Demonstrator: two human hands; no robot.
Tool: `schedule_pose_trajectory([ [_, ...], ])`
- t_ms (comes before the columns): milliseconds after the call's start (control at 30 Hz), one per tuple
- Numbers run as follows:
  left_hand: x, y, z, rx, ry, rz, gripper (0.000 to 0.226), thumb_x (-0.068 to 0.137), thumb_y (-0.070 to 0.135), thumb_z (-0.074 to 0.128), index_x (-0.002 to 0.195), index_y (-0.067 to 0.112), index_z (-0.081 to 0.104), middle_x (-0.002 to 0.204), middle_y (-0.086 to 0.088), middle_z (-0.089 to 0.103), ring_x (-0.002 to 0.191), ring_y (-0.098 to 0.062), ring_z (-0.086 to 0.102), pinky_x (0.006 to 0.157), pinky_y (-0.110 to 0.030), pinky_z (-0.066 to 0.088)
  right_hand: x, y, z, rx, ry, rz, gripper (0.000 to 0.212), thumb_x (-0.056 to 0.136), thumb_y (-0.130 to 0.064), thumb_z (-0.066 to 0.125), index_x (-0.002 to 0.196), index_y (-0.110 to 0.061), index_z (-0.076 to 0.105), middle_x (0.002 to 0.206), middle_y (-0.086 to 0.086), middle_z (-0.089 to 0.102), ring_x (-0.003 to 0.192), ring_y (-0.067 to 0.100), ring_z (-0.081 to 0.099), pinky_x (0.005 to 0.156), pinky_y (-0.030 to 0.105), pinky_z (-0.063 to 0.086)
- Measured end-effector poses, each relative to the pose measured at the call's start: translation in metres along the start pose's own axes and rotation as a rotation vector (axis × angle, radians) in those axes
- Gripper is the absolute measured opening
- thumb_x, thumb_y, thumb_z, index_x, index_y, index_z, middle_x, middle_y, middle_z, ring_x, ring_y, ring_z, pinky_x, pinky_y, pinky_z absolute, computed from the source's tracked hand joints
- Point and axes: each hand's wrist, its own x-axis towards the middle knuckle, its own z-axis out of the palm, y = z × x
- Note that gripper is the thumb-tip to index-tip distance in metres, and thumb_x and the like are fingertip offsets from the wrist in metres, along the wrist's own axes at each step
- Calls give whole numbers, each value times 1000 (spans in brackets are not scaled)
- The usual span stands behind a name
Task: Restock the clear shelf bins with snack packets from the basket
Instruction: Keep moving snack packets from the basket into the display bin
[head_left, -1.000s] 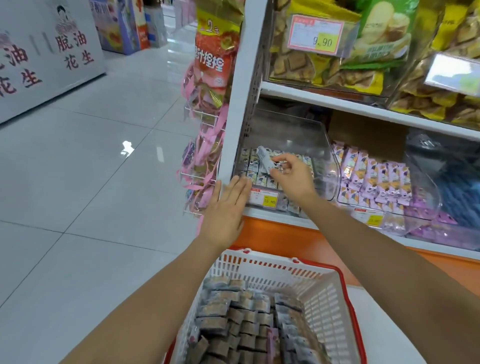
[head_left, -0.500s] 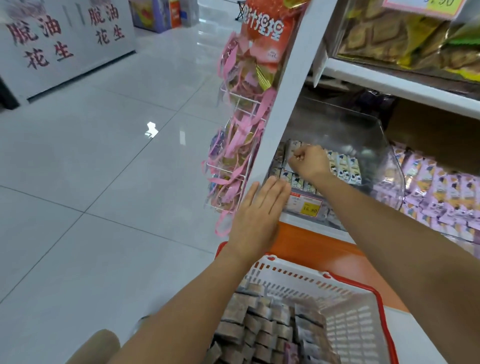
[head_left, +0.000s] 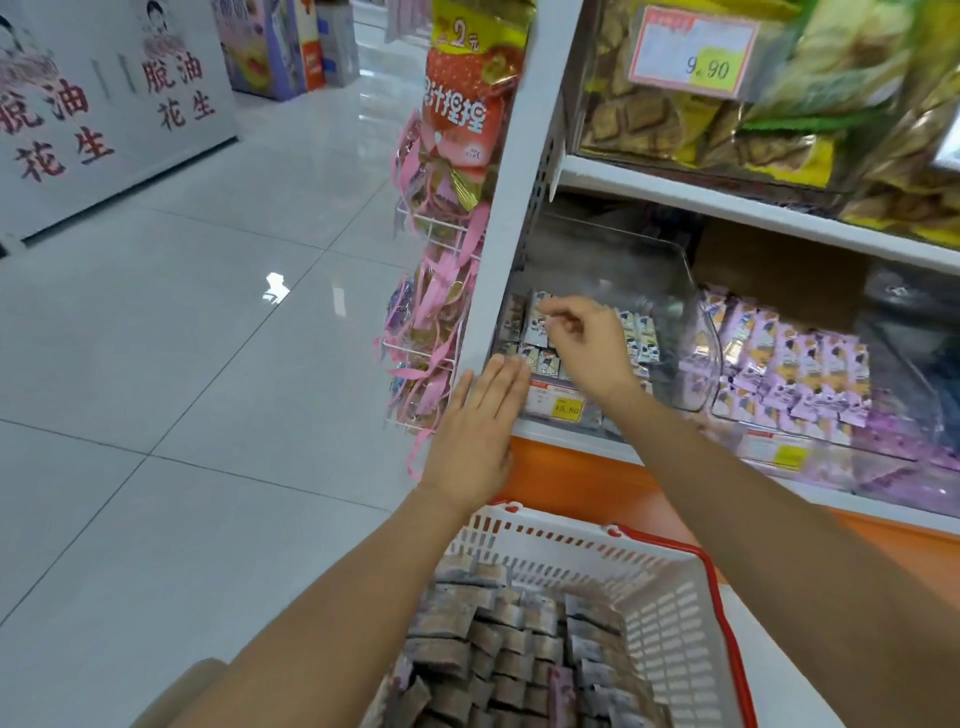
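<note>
Our right grip (head_left: 587, 338) is down inside the clear bin (head_left: 670, 291). Its fingers are curled, and the thumb and first finger tips are close together, right over the small packets (head_left: 540, 327) lying there. We cannot tell if it pinches one or holds nothing. Those packets sit in rows just under and to the left of this grip, and their long sides seem to run from front to back. Our left grip (head_left: 480, 421) is flat with straight fingers, touching the bin's front corner just below the right grip, beside the price tag (head_left: 563, 402). The basket packets (head_left: 467, 654) we need next lie in the basket (head_left: 670, 613), well below both grips. We think the left grip is nearer to them. The bin's front wall stands in between. To the right sits a bin of purple packets (head_left: 789, 364). To the left are the white shelf post (head_left: 514, 208) and hanging pink bags (head_left: 441, 312).
</note>
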Motion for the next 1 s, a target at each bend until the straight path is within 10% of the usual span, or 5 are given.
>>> schedule_pose_trajectory([
  [367,-91,-18,22,-43,-163,-185,69,82,12,58,148,10,38,155,-12,35,141,-33,34,117,-48,29,-135,6,19,216,-167,36,19,97,-11,55,107,-16,69,93,-2,68,81,10,62,70,21,51],
  [633,-145,-30,65,83,-608,-401,73,101,21,37,154,11,-12,163,-6,-14,152,-22,-5,123,-36,0,-213,78,96,15,-515,290,21,96,-16,53,111,-19,67,104,-4,66,83,4,57,77,16,42],
  [1000,-176,-45,99,-33,-489,-381,77,99,18,36,145,17,-26,159,-3,-26,151,-25,-5,123,-37,10,-259,143,174,-26,-859,604,32,101,-25,49,132,-23,54,126,2,61,103,16,59,78,22,46],
])
